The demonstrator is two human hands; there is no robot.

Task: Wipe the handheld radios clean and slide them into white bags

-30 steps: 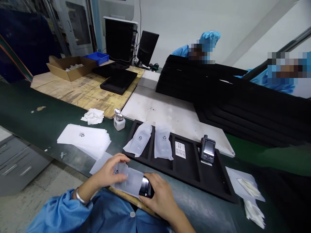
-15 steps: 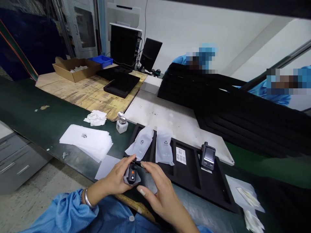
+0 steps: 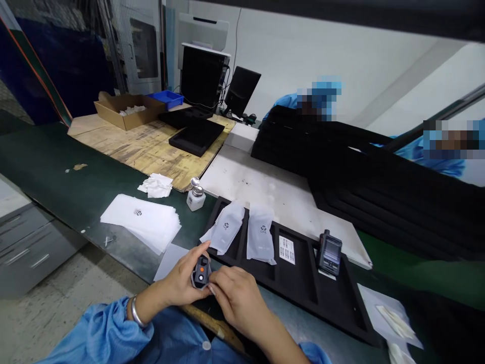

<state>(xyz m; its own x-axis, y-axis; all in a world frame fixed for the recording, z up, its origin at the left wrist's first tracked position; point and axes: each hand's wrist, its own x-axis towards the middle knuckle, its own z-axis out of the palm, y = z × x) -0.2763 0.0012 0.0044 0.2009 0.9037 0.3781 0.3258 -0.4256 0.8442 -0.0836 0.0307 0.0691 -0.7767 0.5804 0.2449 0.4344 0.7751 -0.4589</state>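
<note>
At the near edge of a dark green counter (image 3: pixel 45 156), a person in a blue smock, a silver bracelet (image 3: pixel 136 311) on one wrist, holds a black handheld device (image 3: pixel 201 272) close to the body, its end with orange and white buttons facing up. The left hand (image 3: pixel 180 279) has its grip clamped around the device, thumb on the near side and fingers along the far side. The right hand (image 3: pixel 238 298) curls in from the other side, thumb and fingertips at the device's near right edge; whether its grip pinches anything cannot be told.

Just beyond lies a black compartmented tray (image 3: pixel 341 311). Two frosted pouches (image 3: pixel 260 237) stamped with recycling marks fill its two leftmost compartments, one overhanging the rim; a printed label sheet (image 3: pixel 287 250) lies in the third, and a second radio-like unit (image 3: pixel 329 253) leans in the fourth.

To the left are a fanned stack of white sleeves (image 3: pixel 140 217), a crumpled tissue (image 3: pixel 156 185) and a small metal-topped bottle (image 3: pixel 196 199). Behind them, a cardboard box (image 3: pixel 125 121) and a blue bin (image 3: pixel 169 99) sit on a wooden board (image 3: pixel 125 151). Across the counter, two co-workers in blue are partly hidden behind stacked black trays (image 3: pixel 397 197).
</note>
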